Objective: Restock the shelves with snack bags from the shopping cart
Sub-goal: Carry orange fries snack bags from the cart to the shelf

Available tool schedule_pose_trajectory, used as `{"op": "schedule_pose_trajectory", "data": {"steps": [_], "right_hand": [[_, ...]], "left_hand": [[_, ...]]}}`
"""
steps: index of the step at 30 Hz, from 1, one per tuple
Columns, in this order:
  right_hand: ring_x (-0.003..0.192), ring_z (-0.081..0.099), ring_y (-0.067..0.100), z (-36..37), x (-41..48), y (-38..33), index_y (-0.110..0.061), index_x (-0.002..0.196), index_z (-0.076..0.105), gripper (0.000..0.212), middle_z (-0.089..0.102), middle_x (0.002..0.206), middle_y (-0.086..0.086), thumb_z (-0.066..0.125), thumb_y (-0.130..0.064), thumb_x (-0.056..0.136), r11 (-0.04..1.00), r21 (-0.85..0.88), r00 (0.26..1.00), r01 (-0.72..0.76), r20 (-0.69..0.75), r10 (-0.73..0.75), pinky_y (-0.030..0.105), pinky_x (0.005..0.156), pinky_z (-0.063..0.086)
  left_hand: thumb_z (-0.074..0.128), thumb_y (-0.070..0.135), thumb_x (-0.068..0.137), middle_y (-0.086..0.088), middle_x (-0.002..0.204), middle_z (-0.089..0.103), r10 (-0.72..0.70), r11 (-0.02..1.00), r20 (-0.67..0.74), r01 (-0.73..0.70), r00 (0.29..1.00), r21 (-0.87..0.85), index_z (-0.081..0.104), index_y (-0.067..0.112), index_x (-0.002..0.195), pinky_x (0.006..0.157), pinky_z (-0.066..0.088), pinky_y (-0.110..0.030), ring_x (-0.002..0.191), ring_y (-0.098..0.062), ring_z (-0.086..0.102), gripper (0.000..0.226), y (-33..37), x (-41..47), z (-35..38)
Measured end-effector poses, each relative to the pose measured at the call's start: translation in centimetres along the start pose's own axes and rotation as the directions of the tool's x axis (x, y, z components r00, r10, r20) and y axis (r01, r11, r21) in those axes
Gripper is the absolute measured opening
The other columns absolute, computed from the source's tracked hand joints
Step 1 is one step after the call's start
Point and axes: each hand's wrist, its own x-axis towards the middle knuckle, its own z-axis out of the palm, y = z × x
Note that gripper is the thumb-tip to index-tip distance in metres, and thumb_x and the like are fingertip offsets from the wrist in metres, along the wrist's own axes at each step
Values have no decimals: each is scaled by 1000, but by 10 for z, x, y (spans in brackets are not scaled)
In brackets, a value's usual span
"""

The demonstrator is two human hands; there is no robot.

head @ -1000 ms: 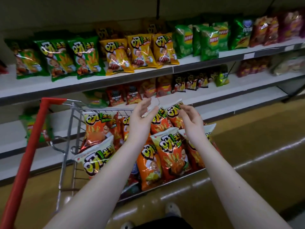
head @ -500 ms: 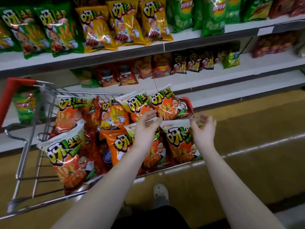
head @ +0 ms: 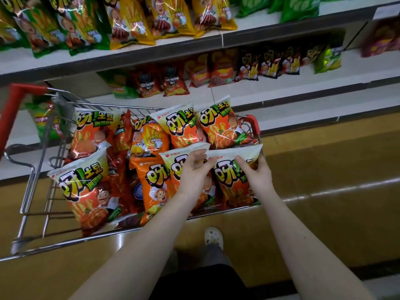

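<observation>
nearest me, a white shoe (head: pixel 213 236) stands on the yellowish floor (head: pixel 324 213), under the person's two bare forearms. just past it, both hands are down in the shopping cart (head: pixel 121 233), at its right end. the right hand (head: pixel 257 177) holds an orange snack bag (head: pixel 232 187) by its upper right corner, with the thumb laid across the front and the other fingers round the edge. the left hand (head: pixel 193 171) has its fingers bent onto the white top seams where that bag meets the neighbouring bag (head: pixel 173 167). whether it has actually closed on either one i cannot tell. the cart is heaped with more orange bags (head: pixel 86 191) of the same kind, lying face up, and its red handle (head: pixel 12 118) sits off to the left. beyond the cart, the lower shelf (head: pixel 281 94) carries small red packets (head: pixel 173 81) and dark packets (head: pixel 268 66) set well back. the shelf above (head: pixel 270 35) holds upright green bags (head: pixel 65 24) and yellow bags (head: pixel 129 20).
</observation>
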Motion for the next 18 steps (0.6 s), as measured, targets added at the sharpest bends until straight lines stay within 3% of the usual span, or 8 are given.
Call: {"op": "schedule_pose_trajectory", "data": {"steps": [3, 5, 9, 13, 16, 18], "right_hand": [[112, 58, 19, -4, -2, -2, -21, 131, 47, 63, 61, 116, -6, 67, -51, 79, 999, 20, 999, 33, -44, -32, 43, 98, 47], [104, 62, 18, -7, -4, -9, -18, 126, 50, 60, 64, 109, -5, 66, -51, 80, 997, 56, 996, 53, -71, -49, 41, 92, 52], [99, 64, 17, -9, -4, -31, -19, 115, 53, 42, 65, 98, -7, 64, -46, 84, 987, 122, 990, 101, -107, -88, 34, 84, 53], [95, 67, 16, 1, -1, -51, -19, 113, 59, 40, 69, 102, -1, 61, -48, 86, 976, 164, 987, 144, -90, -130, 43, 89, 53], [95, 66, 15, 16, 2, -64, -29, 101, 60, 24, 69, 101, -3, 59, -48, 87, 968, 189, 986, 164, -54, -156, 44, 91, 52], [97, 65, 16, 27, 5, -70, -32, 94, 59, 20, 69, 101, -4, 59, -51, 86, 965, 213, 988, 153, -60, -144, 44, 94, 50]], "left_hand": [[68, 27, 87, -1, 124, 56, -24, 1000, 9, 24, 1000, -11, 53, 16, 123, 75, 40, -16, 110, -15, 52, 40, 2, -1, 2], [70, 29, 85, -1, 127, 53, -34, 999, 17, 35, 999, -14, 49, 18, 123, 87, 40, -24, 117, -17, 50, 44, 3, -1, 2], [73, 37, 81, -3, 139, 44, -33, 999, 50, 33, 998, 11, 37, 18, 139, 102, 39, -35, 128, -22, 44, 71, 10, -2, 4], [71, 38, 82, 0, 145, 40, -7, 1000, 114, 8, 993, -8, 27, 23, 147, 93, 35, -27, 127, -15, 42, 81, 23, -4, 4], [69, 39, 83, 6, 146, 36, 42, 999, 115, -43, 993, 5, 21, 25, 149, 95, 30, -23, 128, -11, 37, 83, 28, 0, 0], [69, 35, 84, 16, 130, 38, 72, 997, 105, -72, 992, -5, 15, 24, 151, 92, 28, -15, 122, -2, 33, 86, 31, 2, -2]]}}
